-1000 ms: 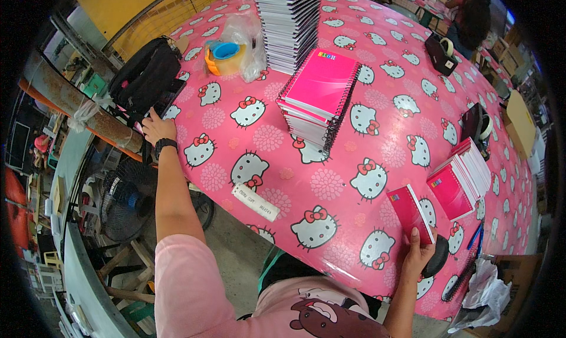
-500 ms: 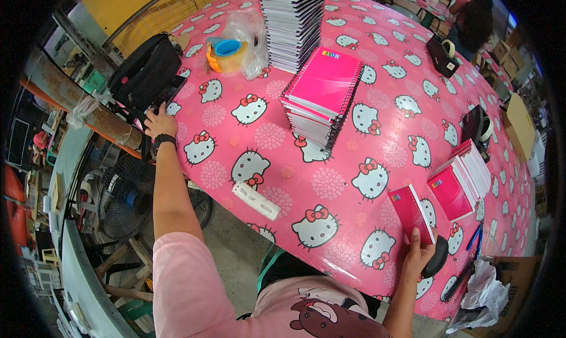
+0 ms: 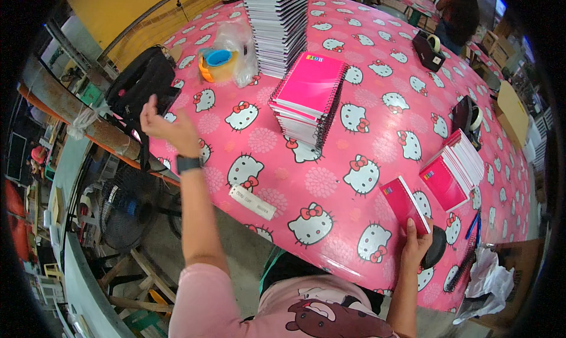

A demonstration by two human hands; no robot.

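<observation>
My left hand [image 3: 169, 127] is raised over the table's left edge, just right of a black bag [image 3: 140, 81]. Its fingers are apart and hold nothing. At the lower right, my right hand [image 3: 415, 246] grips a small pink notebook [image 3: 403, 200] by its near end, thumb on top, beside a black rounded object [image 3: 434, 248]. Beyond it lies a fanned pile of similar pink notebooks [image 3: 442, 181]. In the middle stands a stack of spiral-bound pink notebooks [image 3: 312, 84], with a taller spiral-bound stack [image 3: 276, 28] behind it.
A pink patterned cloth [image 3: 321, 181] covers the table. On it are tape rolls [image 3: 218, 66], clear plastic [image 3: 243, 49], a white labelled strip [image 3: 252, 202], black tape dispensers [image 3: 428, 52] and blue pens [image 3: 473, 225]. A fan [image 3: 127, 205] stands at left; people [image 3: 458, 16] are far right.
My left hand has lifted away from beside the black bag and swung slightly right and nearer. My right hand still holds the notebook. The whole view has shifted a little.
</observation>
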